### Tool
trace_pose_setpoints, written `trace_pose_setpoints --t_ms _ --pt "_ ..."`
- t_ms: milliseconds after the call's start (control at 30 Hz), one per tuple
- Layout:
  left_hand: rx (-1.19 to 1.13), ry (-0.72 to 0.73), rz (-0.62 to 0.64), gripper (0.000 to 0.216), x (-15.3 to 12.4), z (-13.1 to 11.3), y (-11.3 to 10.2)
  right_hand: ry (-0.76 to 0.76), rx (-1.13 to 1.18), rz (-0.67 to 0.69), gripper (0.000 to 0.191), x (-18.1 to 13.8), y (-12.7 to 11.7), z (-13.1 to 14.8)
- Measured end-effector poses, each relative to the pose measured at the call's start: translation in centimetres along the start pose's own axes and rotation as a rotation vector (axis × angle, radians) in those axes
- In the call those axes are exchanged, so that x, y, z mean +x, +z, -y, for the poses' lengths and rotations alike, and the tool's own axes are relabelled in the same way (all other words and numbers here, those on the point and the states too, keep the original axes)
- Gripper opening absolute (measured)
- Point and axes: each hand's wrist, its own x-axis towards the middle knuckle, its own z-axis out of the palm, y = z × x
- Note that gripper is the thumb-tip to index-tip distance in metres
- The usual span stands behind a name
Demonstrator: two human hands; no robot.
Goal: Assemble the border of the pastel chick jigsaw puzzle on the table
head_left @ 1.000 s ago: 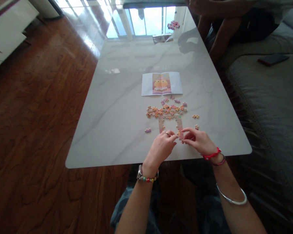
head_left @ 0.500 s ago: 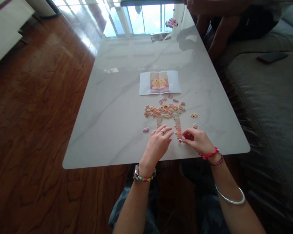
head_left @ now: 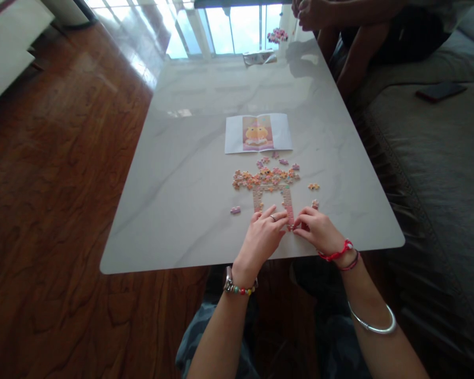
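Observation:
My right hand (head_left: 318, 229) pinches a small jigsaw piece (head_left: 290, 227) at the lower end of the right strip of a partly joined puzzle frame (head_left: 288, 202). Over the lower middle of that frame lies my left hand (head_left: 265, 231), fingers stretched out, their tips touching the right strip. It covers part of the left strip. A heap of loose jigsaw pieces (head_left: 266, 178) in orange, pink and yellow borders the top of the frame. One purple piece (head_left: 235, 210) lies apart on the left; a yellow piece (head_left: 313, 186) and a pale piece (head_left: 315, 203) lie on the right.
Beyond the heap, a creased sheet with a printed picture (head_left: 258, 133) lies on the white marbled table (head_left: 174, 184). Farther off are a crumpled packet (head_left: 259, 57) and another pink pile (head_left: 277, 36). Another person's hands (head_left: 310, 13) rest at the far right. A phone (head_left: 441, 91) lies on the sofa.
My left hand has moved right, its fingertips now reaching the frame's right strip. My right hand has shifted slightly left, still pinching the piece at the strip's lower end.

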Motion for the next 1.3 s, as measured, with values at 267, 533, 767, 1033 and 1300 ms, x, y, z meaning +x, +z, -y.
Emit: trace_pose_setpoints --t_ms 267,533,767,1033,1300 --pt "-0.019 -0.078 -0.035 0.017 0.4 -0.7 0.3 -0.002 -0.167 -0.028 0.009 -0.1 0.0 0.7" --pt "-0.075 -0.178 -0.074 0.013 0.9 -1.2 1.0 -0.006 -0.236 -0.001 0.020 -0.3 0.0 1.5" --pt "-0.081 -0.220 -0.078 0.017 1.0 -1.5 0.9 0.031 -0.304 -0.002 0.023 -0.3 0.2 2.1" --pt "-0.081 -0.236 -0.085 0.016 1.3 -1.7 0.9 0.088 -0.336 -0.016 0.021 -0.5 0.2 2.2" --pt "-0.046 -0.291 -0.085 0.013 1.4 -2.2 0.9 0.061 -0.318 -0.017 0.020 -0.4 0.3 2.1"
